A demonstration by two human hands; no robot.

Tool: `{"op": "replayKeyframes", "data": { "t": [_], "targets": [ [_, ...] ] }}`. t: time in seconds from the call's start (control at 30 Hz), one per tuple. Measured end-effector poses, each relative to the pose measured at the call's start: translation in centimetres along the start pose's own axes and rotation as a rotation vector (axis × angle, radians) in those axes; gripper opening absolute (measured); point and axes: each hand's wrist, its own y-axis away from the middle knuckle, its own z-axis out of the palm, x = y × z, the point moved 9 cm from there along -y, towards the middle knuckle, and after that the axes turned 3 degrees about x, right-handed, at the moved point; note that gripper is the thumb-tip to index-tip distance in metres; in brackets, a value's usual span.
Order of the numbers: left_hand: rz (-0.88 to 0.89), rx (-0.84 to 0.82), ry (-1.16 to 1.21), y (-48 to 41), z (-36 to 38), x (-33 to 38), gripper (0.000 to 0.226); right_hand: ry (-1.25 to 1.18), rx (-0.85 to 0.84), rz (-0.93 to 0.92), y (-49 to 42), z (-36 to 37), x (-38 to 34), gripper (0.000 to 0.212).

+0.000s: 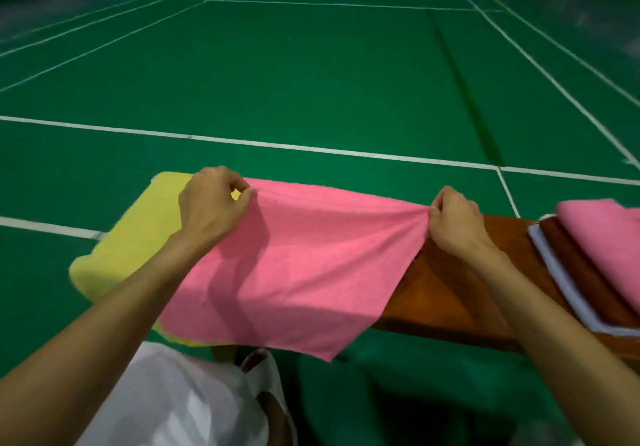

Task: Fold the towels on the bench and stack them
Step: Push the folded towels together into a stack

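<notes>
White clothing [173,404] lowest. Bench [450,289] on green court floor [311,74]. Pink towel [304,265] stretched between left hand [211,203] and right hand [457,220], each pinching corner.

bare bench [446,293] mid-span, towel stack [595,265] blocking right end

You're working in dim, flat light; the green court floor [311,74] falls off darker toward the top corners. Your left hand [211,203] casts a soft-edged shadow rightward across the pink towel [311,265] (so the light sits to your left). Court lines bow near the frame edges, and the folded stack [595,237] at the right end of the bench [450,289] is blurred.
</notes>
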Motion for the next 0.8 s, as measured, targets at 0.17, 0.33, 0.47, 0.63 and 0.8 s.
{"op": "replayKeyframes", "data": {
  "t": [0.17,0.33,0.47,0.63,0.8],
  "targets": [
    [0.067,-0.091,0.082,1.9,5.6,7.0,0.015,0.043,0.126,0.186,0.5,-4.2,7.4,0.013],
    [0.142,-0.166,0.109,4.3,10.7,11.6,0.016,0.11,0.189,0.254,2.3,-4.7,11.8,0.024],
    [0.102,-0.199,0.115,6.4,13.4,11.5,0.018,0.243,0.237,0.092,2.2,-3.7,12.7,0.027],
    [0.127,-0.163,0.016,6.5,13.5,11.9,0.013,0.258,0.281,-0.038,2.4,-2.5,13.7,0.012],
    [0.238,-0.146,0.065,6.6,13.9,13.5,0.032,0.08,0.206,-0.067,2.7,-2.3,13.6,0.046]
  ]
}}
